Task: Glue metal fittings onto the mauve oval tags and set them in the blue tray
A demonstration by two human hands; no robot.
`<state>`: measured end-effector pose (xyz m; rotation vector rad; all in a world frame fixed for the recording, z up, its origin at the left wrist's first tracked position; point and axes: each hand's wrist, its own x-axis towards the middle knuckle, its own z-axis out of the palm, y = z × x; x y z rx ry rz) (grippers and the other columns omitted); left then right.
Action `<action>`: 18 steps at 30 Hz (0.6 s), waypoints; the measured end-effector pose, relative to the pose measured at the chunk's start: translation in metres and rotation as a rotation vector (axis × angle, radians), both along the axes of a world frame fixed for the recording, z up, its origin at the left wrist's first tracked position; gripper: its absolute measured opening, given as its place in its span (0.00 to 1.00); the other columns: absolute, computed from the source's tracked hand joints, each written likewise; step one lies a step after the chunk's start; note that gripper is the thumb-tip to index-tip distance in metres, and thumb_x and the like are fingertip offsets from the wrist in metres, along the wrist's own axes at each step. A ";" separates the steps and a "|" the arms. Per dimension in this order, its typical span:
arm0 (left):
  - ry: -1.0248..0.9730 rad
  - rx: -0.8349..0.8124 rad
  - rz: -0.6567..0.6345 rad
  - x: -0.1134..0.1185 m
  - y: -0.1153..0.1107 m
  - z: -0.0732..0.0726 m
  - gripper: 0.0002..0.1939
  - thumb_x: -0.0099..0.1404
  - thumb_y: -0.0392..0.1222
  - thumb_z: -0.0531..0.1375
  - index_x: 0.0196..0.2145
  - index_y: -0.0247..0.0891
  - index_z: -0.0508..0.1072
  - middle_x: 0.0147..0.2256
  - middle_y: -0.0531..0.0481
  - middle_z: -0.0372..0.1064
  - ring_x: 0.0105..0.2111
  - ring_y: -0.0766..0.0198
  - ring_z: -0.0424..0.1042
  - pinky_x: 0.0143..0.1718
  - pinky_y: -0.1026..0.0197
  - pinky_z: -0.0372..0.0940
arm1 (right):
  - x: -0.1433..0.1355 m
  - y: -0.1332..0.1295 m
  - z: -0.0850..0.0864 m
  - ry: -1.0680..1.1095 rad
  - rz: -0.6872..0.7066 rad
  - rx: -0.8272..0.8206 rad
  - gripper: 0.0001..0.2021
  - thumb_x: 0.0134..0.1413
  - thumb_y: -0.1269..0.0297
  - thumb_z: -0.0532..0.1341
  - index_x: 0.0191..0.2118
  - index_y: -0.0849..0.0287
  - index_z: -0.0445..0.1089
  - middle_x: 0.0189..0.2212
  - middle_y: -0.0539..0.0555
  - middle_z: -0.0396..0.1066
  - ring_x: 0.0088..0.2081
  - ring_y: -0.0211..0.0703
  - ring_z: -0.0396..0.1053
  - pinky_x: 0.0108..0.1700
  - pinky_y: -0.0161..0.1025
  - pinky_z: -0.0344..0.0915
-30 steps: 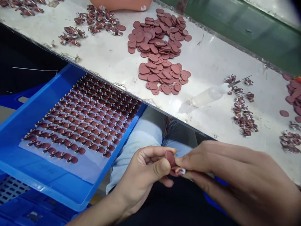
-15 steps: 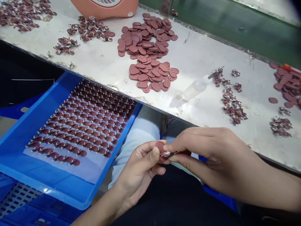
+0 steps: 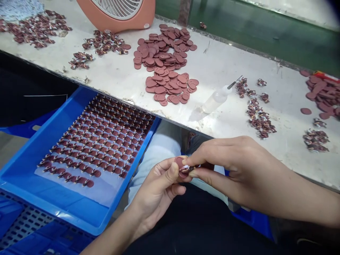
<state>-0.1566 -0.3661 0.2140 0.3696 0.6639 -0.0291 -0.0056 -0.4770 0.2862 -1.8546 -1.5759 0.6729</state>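
Above my lap, my left hand [image 3: 160, 184] pinches a reddish-brown oval disc [image 3: 179, 162] between thumb and fingers. My right hand [image 3: 233, 170] is closed on a small dark brown and white figure [image 3: 187, 168], its thumb and forefinger pressing it against the disc. Part of the figure is hidden by the fingers. On the left, a blue tray [image 3: 106, 219] holds rows of discs with such figures on a white sheet. A heap of loose oval discs [image 3: 164, 85] lies on the worktable ahead.
A clear squeeze bottle with a needle tip [image 3: 216, 101] lies on the white worktable [image 3: 212, 63]. Clusters of small figures [image 3: 259, 117] sit to its right, others [image 3: 105, 42] at the left. An orange fan [image 3: 117, 16] stands at the back; more discs [image 3: 322, 94] lie far right.
The view has shifted slightly. Both hands stay together at the disc, and the figure now sits a little more squarely against it, the right fingers still pressing.
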 end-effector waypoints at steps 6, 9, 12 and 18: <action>-0.056 -0.003 -0.028 -0.003 0.003 -0.004 0.09 0.57 0.42 0.72 0.35 0.36 0.80 0.30 0.52 0.75 0.29 0.71 0.75 0.23 0.77 0.67 | -0.002 0.001 0.006 -0.005 0.013 -0.004 0.06 0.62 0.71 0.62 0.41 0.58 0.76 0.32 0.50 0.76 0.33 0.40 0.74 0.33 0.35 0.67; -0.095 -0.021 -0.042 -0.004 0.004 -0.008 0.11 0.58 0.45 0.71 0.35 0.36 0.80 0.31 0.52 0.74 0.30 0.71 0.75 0.22 0.77 0.67 | -0.001 -0.001 0.008 -0.007 0.009 0.003 0.11 0.62 0.68 0.64 0.50 0.54 0.72 0.38 0.49 0.77 0.37 0.39 0.74 0.37 0.33 0.69; -0.119 -0.062 -0.046 -0.005 0.007 -0.012 0.14 0.55 0.46 0.72 0.38 0.37 0.80 0.31 0.51 0.74 0.30 0.70 0.75 0.21 0.77 0.66 | 0.002 -0.004 0.007 -0.029 -0.075 0.030 0.20 0.59 0.62 0.67 0.57 0.51 0.68 0.43 0.50 0.77 0.37 0.38 0.74 0.38 0.33 0.70; -0.161 -0.159 -0.048 -0.007 0.012 -0.016 0.15 0.53 0.45 0.74 0.35 0.36 0.80 0.30 0.52 0.74 0.27 0.71 0.75 0.20 0.77 0.66 | 0.003 0.000 -0.001 0.052 -0.099 0.076 0.07 0.63 0.64 0.64 0.46 0.51 0.75 0.34 0.47 0.76 0.31 0.31 0.71 0.34 0.28 0.66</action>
